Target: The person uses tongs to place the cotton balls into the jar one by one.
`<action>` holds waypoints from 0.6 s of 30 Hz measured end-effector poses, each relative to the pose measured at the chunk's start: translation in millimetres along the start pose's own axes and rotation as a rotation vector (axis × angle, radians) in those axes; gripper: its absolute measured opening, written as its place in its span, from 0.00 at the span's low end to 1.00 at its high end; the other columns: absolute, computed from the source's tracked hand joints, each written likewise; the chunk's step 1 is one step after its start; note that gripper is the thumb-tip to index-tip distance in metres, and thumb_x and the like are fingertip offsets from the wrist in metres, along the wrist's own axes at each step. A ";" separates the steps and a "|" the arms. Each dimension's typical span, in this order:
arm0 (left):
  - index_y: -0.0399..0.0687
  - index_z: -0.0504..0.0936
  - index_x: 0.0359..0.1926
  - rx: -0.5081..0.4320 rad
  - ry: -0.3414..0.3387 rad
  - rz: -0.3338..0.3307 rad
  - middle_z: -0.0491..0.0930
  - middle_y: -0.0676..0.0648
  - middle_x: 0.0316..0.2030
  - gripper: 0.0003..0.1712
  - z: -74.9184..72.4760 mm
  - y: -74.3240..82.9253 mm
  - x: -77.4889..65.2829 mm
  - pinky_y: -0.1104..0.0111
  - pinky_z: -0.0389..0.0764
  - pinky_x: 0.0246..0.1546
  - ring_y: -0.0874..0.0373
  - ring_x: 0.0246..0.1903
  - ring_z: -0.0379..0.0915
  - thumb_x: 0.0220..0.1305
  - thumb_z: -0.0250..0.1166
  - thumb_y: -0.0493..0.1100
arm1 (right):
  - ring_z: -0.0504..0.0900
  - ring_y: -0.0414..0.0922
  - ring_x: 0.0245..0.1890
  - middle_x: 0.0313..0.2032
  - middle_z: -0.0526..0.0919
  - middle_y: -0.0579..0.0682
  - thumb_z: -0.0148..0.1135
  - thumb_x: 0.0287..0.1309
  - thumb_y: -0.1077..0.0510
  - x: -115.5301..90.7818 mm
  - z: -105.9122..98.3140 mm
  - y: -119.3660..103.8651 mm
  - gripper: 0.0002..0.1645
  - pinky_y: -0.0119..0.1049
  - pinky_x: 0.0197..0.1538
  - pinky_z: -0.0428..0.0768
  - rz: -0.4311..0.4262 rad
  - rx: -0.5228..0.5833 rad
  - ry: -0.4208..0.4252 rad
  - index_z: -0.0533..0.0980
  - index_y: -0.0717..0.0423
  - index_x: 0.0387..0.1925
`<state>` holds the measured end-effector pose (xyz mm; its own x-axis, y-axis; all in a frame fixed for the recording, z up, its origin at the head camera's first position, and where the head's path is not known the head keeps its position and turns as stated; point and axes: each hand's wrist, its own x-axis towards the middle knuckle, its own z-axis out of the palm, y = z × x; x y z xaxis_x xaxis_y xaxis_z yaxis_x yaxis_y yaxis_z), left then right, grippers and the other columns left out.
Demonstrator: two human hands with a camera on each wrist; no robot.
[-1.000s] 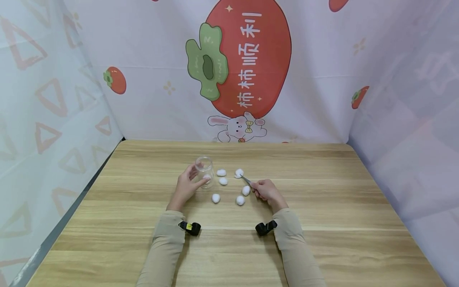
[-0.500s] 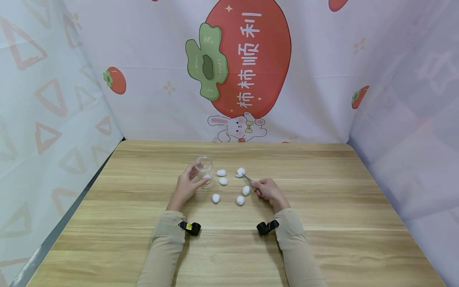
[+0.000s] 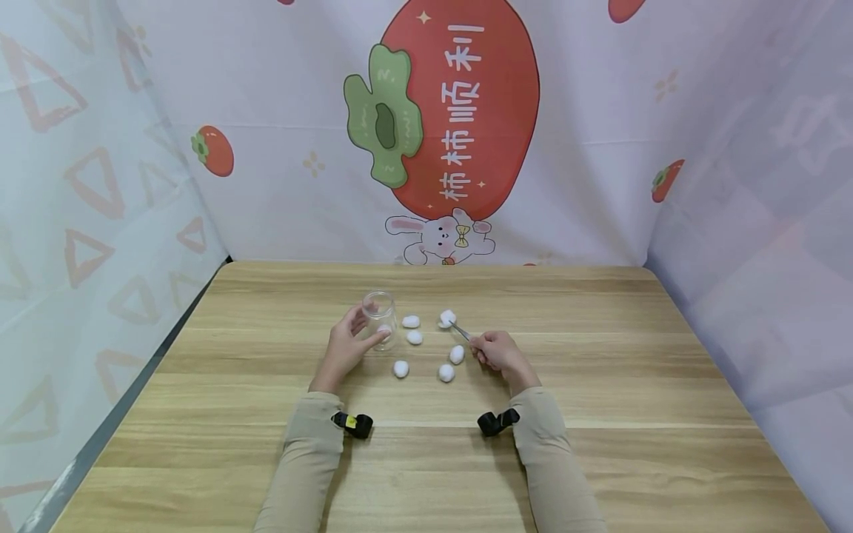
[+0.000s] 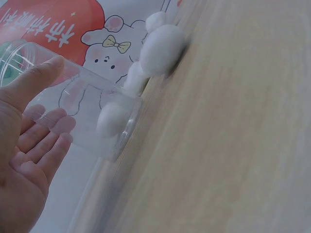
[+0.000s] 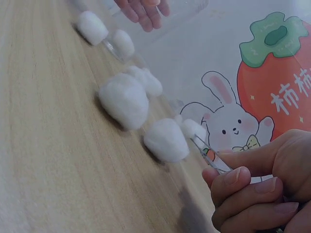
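If the tweezers [image 3: 460,331] pinched by the right hand [image 3: 498,353] catch only the edge of the cotton ball [image 3: 446,317] right of the jar [image 3: 380,315] that the left hand [image 3: 345,349] clasps between thumb and fingers, that ball could slip.

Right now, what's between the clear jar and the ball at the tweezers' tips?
Two white cotton balls lie between the jar and that ball, seen in the head view.
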<state>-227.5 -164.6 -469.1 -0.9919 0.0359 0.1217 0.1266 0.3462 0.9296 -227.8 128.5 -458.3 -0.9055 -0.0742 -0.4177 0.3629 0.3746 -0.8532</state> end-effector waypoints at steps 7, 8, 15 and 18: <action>0.39 0.67 0.65 -0.005 -0.002 -0.003 0.72 0.37 0.63 0.39 -0.1 0.0 0.0 0.58 0.70 0.72 0.42 0.66 0.67 0.54 0.73 0.43 | 0.57 0.35 0.12 0.12 0.67 0.41 0.53 0.69 0.55 -2.9 -0.6 -3.3 0.17 0.24 0.15 0.54 -0.005 -0.005 0.005 0.74 0.62 0.27; 0.39 0.67 0.65 -0.006 -0.002 -0.004 0.72 0.37 0.63 0.39 -0.2 0.0 -0.1 0.58 0.70 0.72 0.42 0.66 0.67 0.54 0.73 0.43 | 0.57 0.35 0.12 0.12 0.66 0.41 0.53 0.69 0.55 -3.1 -0.8 -3.5 0.17 0.24 0.15 0.54 -0.012 -0.007 0.003 0.74 0.62 0.27; 0.39 0.67 0.65 -0.006 -0.004 -0.008 0.71 0.37 0.63 0.40 0.1 -0.2 -0.3 0.59 0.70 0.72 0.42 0.66 0.67 0.54 0.73 0.43 | 0.56 0.34 0.11 0.12 0.66 0.41 0.51 0.69 0.57 -6.6 -1.9 -6.1 0.18 0.22 0.13 0.54 -0.074 -0.011 -0.002 0.72 0.65 0.25; 0.40 0.67 0.65 -0.008 -0.003 -0.012 0.72 0.37 0.63 0.40 0.0 0.4 -0.5 0.59 0.70 0.72 0.43 0.66 0.67 0.54 0.73 0.43 | 0.56 0.34 0.11 0.13 0.66 0.41 0.50 0.69 0.58 -10.1 -2.5 -9.3 0.18 0.22 0.13 0.54 -0.104 -0.018 -0.001 0.72 0.66 0.26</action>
<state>-226.9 -164.5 -468.8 -0.9934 0.0346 0.1091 0.1143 0.3388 0.9339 -222.6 128.1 -445.3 -0.9378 -0.1143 -0.3277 0.2631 0.3815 -0.8861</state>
